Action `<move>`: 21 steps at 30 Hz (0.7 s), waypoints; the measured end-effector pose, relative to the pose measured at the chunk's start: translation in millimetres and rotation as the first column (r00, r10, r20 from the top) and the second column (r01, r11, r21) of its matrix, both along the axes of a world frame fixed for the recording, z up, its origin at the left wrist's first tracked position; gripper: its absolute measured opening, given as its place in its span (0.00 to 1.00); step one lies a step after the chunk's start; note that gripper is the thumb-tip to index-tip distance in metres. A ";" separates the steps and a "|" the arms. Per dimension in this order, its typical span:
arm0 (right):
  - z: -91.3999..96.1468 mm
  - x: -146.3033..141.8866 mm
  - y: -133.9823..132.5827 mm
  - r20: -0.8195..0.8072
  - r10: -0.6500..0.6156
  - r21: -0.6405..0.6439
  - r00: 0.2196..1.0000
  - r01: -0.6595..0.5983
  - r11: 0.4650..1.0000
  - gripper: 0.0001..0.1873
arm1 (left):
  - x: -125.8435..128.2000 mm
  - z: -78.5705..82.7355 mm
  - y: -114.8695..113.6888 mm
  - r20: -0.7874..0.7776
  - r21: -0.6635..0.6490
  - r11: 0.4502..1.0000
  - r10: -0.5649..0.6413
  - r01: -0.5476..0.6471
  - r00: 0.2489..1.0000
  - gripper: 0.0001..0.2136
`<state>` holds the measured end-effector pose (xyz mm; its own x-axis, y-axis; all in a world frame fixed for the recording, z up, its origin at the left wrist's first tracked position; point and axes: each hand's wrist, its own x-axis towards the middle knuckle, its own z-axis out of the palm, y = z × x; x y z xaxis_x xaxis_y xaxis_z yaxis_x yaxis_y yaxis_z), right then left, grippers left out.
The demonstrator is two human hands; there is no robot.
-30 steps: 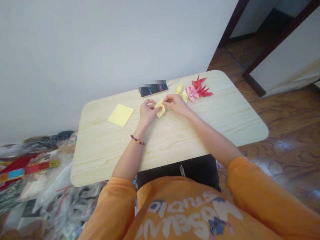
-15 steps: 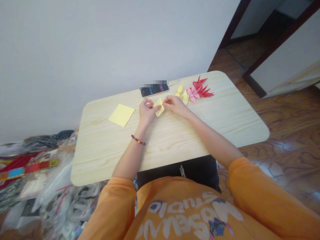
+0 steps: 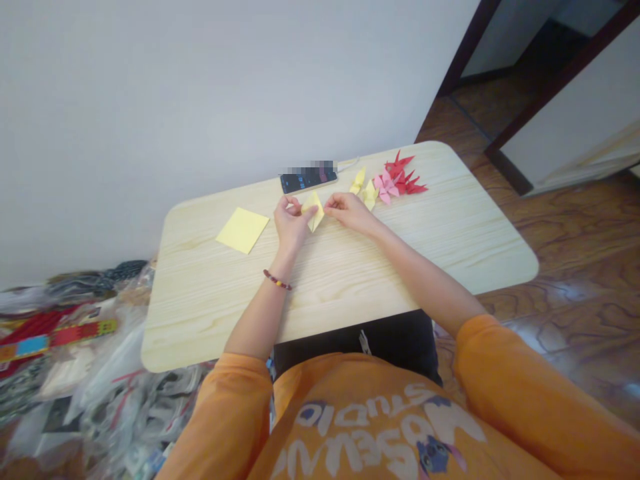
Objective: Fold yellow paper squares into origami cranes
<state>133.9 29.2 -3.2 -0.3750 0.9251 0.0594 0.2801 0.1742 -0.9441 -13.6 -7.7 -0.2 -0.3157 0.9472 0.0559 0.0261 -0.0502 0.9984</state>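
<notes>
Above the middle of the table (image 3: pixel 345 287), a small folded piece of yellow paper (image 3: pixel 314 212) is between my hands. My left hand (image 3: pixel 291 222) pinches it from the left, thumb lying across its face. The fingertips of my right hand (image 3: pixel 349 210) are pinched at its right edge. To the left lies a flat yellow paper square (image 3: pixel 243 230). Just beyond my right hand are two folded yellow paper flowers (image 3: pixel 370 195), beside a pink paper flower (image 3: pixel 387 185) and red paper flowers (image 3: pixel 413 183).
A phone (image 3: pixel 309 178) lies at the table's back edge near the wall (image 3: pixel 225 87), a cable running from its right end. Plastic bags and mixed belongings (image 3: pixel 125 393) are piled on the floor at left. A doorway (image 3: pixel 525 60) opens at the upper right.
The folded yellow paper and my left hand have shifted slightly left. My right fingers stay at the paper's right edge. Everything else on the table looks the same.
</notes>
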 end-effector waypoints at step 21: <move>-8.6 9.0 10.8 0.046 0.045 0.014 0.998 -0.046 0.999 0.04 | -6.9 -2.5 4.3 -0.051 -0.066 0.990 -0.125 0.122 0.991 0.19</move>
<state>142.8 40.1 -11.8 -0.4192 0.9062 0.0549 0.3139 0.2015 -0.9278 -20.5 -3.4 -2.6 -0.1943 0.9809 0.0093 0.0781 0.0060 0.9969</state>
